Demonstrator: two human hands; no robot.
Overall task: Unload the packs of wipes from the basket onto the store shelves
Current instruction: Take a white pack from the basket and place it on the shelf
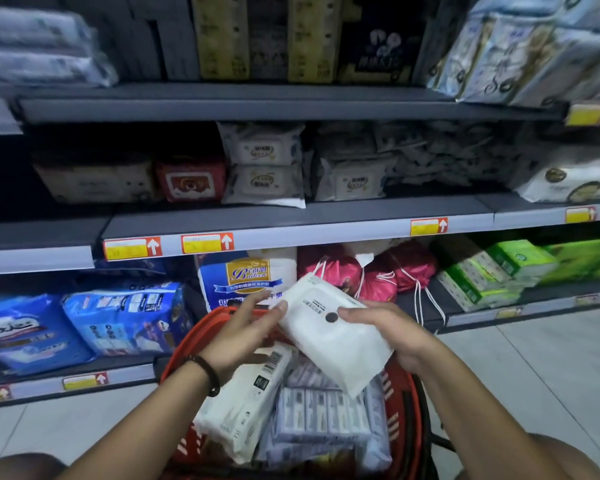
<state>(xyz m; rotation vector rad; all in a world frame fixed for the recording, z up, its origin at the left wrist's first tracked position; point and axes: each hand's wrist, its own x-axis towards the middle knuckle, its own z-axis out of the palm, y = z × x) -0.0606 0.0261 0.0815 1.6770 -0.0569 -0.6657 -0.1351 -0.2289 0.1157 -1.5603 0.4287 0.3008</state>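
A white pack of wipes [329, 332] with a black round sticker is held tilted above the red basket [407, 407]. My right hand [395, 334] grips its right side from below. My left hand [246, 337], with a dark bracelet on the wrist, touches its left edge with the fingertips. Inside the basket lie another white pack [246, 407] and a pale multipack [323, 417]. Similar white wipe packs [264, 164] are stacked on the middle shelf [291, 220] ahead.
The middle shelf also holds a red pack [191, 178] and a brown pack [94, 181]. On the bottom shelf sit blue packs [84, 323], pink bags [371, 271] and green tissue boxes [499, 271]. Pale tiled floor [534, 368] lies to the right.
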